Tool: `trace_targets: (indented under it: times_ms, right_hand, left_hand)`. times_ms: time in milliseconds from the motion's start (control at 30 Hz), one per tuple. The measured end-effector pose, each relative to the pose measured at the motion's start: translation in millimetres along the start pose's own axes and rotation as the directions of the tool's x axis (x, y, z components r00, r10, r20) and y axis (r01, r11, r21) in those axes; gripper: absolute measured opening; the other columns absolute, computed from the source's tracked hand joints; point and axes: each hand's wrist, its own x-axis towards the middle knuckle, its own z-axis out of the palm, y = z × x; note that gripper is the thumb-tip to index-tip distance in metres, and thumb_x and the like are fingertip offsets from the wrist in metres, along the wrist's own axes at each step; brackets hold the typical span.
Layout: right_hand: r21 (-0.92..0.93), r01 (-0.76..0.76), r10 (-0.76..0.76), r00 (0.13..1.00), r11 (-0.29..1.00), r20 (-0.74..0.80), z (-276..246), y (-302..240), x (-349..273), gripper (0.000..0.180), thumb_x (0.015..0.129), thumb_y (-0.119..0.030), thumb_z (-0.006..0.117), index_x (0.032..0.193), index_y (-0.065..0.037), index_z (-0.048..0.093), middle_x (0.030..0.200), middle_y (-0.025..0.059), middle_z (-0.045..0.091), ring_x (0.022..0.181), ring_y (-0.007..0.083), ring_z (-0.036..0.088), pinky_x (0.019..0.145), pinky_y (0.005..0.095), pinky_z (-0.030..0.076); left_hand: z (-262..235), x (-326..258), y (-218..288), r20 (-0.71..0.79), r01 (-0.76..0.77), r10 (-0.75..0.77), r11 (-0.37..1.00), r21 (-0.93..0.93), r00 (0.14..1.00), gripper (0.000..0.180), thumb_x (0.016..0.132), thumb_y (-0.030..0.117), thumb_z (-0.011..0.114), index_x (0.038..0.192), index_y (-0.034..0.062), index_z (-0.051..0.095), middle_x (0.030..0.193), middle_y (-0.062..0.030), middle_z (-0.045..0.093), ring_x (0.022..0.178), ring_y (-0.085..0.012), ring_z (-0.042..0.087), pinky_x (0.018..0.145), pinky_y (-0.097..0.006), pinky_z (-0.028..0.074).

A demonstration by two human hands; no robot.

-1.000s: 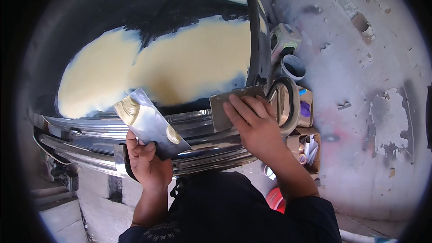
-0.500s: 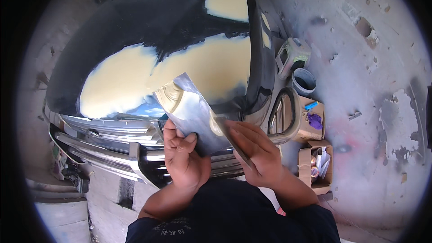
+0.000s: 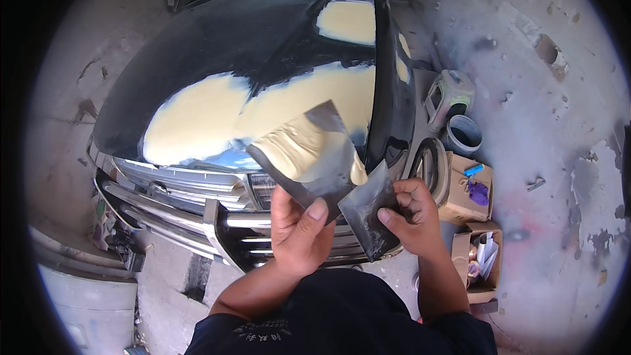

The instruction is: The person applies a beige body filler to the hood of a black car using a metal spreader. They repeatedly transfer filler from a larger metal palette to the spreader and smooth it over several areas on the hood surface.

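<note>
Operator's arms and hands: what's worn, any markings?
Left hand and right hand ungloved; no rings or watch visible. Forearms bare. Very dark top, sleeves ending near the elbows; small pale print across the front.

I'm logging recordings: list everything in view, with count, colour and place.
Plate: 1, grey, centre
Paste: 2 smears, cream, on plate
Spreader: 1, grey, beside plate
Vehicle: 1, black, ahead
Patches: at least 4, cream, vehicle
Bull bar: 1, silver, vehicle's front
Boxes: 2, brown, right
Bundle: 1, purple, at farther box
Bucket: 1, grey, beyond boxes
Stool-like object: 1, pale, beyond bucket
Wall: 1, grey, far right
Left hand: 1, bare, holding plate
Right hand: 1, bare, holding spreader
Shirt: 1, dark, bottom centre
</note>
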Motion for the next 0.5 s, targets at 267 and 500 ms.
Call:
trace_targets:
  times_ms: [267,500]
  right_hand:
    - [0.060,0.121,-0.124,0.991,0.991,0.048,-31.5,-18.7,1.6,0.035,0.082,-0.003,0.068,0.108,-0.001,0.045,0.101,0.0130,0.065,0.093,0.0166,0.062,0.085,0.0284,0.046]
    - [0.033,0.334,-0.334,0.942,0.942,-0.007,-54.8,-47.0,0.2,0.036,0.083,-0.001,0.069,0.112,0.003,0.048,0.096,0.0133,0.066,0.090,0.0148,0.062,0.078,0.0272,0.048]
  left_hand:
    - [12.1,6.1,19.9,0.356,-0.166,-0.273,0.536,0.828,0.894,0.043,0.092,0.001,0.050,0.135,0.0006,0.046,0.123,-0.0216,0.051,0.108,-0.0316,0.054,0.092,-0.033,0.043]
    - [6.5,-4.6,7.6,0.409,-0.348,-0.424,0.217,0.912,0.808,0.039,0.090,-0.006,0.050,0.128,0.0019,0.052,0.117,-0.0166,0.057,0.102,-0.0259,0.058,0.086,-0.030,0.046]
